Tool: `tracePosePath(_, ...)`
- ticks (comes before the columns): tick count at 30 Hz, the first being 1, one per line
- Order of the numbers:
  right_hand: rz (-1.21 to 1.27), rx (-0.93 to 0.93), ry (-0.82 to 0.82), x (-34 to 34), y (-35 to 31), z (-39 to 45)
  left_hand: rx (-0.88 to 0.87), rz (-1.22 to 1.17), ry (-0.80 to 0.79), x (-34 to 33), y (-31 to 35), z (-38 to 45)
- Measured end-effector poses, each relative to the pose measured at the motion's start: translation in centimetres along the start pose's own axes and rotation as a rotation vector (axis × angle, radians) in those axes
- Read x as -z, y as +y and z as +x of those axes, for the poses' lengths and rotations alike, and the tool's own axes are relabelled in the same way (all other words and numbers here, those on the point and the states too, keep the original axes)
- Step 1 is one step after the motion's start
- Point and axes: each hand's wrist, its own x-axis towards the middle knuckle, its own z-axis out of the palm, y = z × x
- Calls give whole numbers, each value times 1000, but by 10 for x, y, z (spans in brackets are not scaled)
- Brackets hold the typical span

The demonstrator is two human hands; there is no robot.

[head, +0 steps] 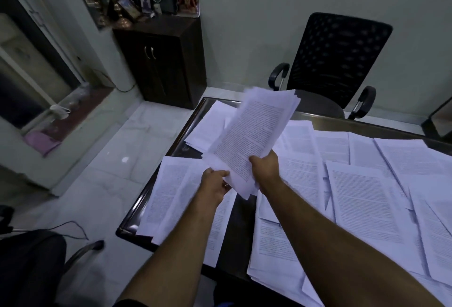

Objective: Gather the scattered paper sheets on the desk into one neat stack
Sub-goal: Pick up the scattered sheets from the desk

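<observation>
— Pale walls and a marble floor surround us in the head view, with the dark desk [234, 223] running from its left corner out toward the right edge. How far have we got?

— Partway, we'd judge. We hold a bundle of sheets [252, 135] lifted above the left end of the desk, its pages fanned and uneven. Our left hand [215, 184] pinches the bundle's lower corner; our right hand [265, 166] grips its near edge, thumb on top.

— And what's left?

— Most of it, by the look. Scattered sheets [367, 184] cover the desk toward the right edge in overlapping rows, more loose pages [171, 194] lie along the left edge below our hands, and a few [210, 125] sit by the far left corner. The bundle needs squaring too.

— Anything in our way?

— Little on the desk itself. A black mesh chair [335, 62] stands behind the far edge, a dark cabinet [161, 62] with small ornaments sits against the wall, and a cable [73, 227] trails on the floor. Some near pages overhang the left edge, so they could slip off, we reckon.
</observation>
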Motion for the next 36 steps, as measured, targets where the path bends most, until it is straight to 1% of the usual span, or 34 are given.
tracePosePath(1,-60,5,11,0,5,-2,-10,33,40,4,-6,1)
tracePosePath(5,-205,36,-39,-3,19,-19,-1,160,181,24,-26,-4)
tracePosePath(7,-245,47,-28,-1,21,-24,0,268,247,34,-30,-5)
tracePosePath(9,-291,55,-7,1,24,-29,-18,405,346,51,-32,-4)
tracePosePath(12,-379,69,29,1,31,-33,-111,736,489,81,-23,1)
tracePosePath(15,-424,73,50,-3,36,-34,-230,1186,596,99,-9,10)
tracePosePath(17,-450,64,64,-10,39,-34,-215,1436,623,106,-1,17)
tracePosePath(19,-467,45,83,-19,42,-35,-122,1568,603,115,4,26)
tracePosePath(21,-472,24,97,-29,44,-36,-41,1606,556,127,4,35)
tracePosePath(23,-477,-1,115,-37,46,-34,-14,1562,504,138,2,42)
tracePosePath(25,-478,-25,126,-46,48,-32,-23,1424,450,146,4,47)
tracePosePath(27,-479,-45,140,-53,49,-30,-55,1227,396,155,13,54)
tracePosePath(29,-468,-66,157,-62,51,-28,-105,1076,404,168,28,63)
tracePosePath(30,-457,-68,159,-65,52,-27,-126,1065,430,174,37,66)
tracePosePath(32,-442,-75,151,-72,54,-27,-155,1184,514,184,49,70)
tracePosePath(34,-448,-85,146,-82,57,-27,-120,1382,587,187,55,69)
tracePosePath(36,-464,-92,141,-91,59,-27,-77,1439,594,185,53,69)
